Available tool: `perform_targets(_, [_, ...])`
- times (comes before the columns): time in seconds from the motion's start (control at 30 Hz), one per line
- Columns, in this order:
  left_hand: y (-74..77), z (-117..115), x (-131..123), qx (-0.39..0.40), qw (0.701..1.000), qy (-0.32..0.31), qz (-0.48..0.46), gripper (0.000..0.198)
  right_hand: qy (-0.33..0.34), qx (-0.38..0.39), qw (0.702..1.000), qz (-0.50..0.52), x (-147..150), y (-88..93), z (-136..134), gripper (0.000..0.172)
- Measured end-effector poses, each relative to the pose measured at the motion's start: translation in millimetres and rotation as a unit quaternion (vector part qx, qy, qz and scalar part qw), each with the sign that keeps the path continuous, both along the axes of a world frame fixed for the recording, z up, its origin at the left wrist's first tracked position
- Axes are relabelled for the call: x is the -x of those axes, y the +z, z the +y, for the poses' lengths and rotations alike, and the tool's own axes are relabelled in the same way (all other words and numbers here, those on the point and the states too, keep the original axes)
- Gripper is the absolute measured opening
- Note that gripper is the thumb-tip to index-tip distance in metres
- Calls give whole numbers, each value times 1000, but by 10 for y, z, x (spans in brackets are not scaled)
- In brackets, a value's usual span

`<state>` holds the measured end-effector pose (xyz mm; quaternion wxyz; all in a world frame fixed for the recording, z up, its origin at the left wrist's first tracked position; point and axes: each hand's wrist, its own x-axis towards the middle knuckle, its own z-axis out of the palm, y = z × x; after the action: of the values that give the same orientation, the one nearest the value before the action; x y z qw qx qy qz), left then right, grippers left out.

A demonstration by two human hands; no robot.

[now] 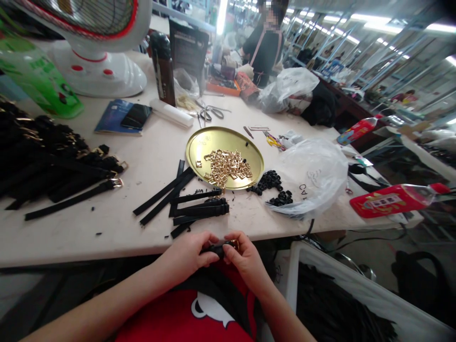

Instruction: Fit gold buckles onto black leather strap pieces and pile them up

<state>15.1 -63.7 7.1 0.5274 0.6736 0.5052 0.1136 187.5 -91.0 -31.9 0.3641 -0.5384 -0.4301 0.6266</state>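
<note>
A short black strap [215, 250] with a gold buckle [233, 244] at its right end is held close to my body, just off the table's front edge. My left hand [194, 251] pinches the strap's left part. The fingers of my right hand [242, 254] are closed round the buckle end. Beyond my hands lie several black straps [201, 213], some bare and some with fittings. Behind these, a gold round tray [194, 142] carries a heap of gold buckles [230, 166]. Small black loops [270, 180] are piled at the tray's right.
A large pile of buckled black straps [53, 161] covers the table's left. A clear plastic bag [313, 175] and a red bottle [392, 200] are at right. Scissors [212, 112], a phone [136, 116] and a fan [96, 71] stand farther back. A white bin [294, 275] is below right.
</note>
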Motion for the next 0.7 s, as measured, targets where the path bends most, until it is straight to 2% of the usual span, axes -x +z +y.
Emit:
perform_targets(0.17, [-33, -23, 85, 37, 999, -2, 5, 23, -5, -63, 992, -106, 2, 10, -37, 13])
perform_targets(0.27, [-57, -53, 69, 22, 999, -3, 28, 20, 7, -96, 982, -162, 21, 25, -63, 9])
perform_targets(0.33, [-79, -71, 28, 10, 999, -17, 29, 20, 36, -91, 984, -149, 17, 30, -84, 9])
perform_targets(0.4, [-97, -80, -11, 7, 999, -33, 16, 21, 58, -56, 992, -95, 0, 24, -103, 10])
perform_targets(0.5, [-97, -68, -23, 17, 999, -36, -9, 22, 42, 5, 999, -9, -23, 6, -108, 17])
perform_targets(0.6, [-76, -41, 14, 4, 1000, -13, -7, 30, 20, -8, 1000, -6, -7, -1, -63, 20])
perform_targets(0.7, [-56, -4, 29, -48, 999, 9, 22, 37, 25, -34, 999, -23, 52, 3, 44, 20])
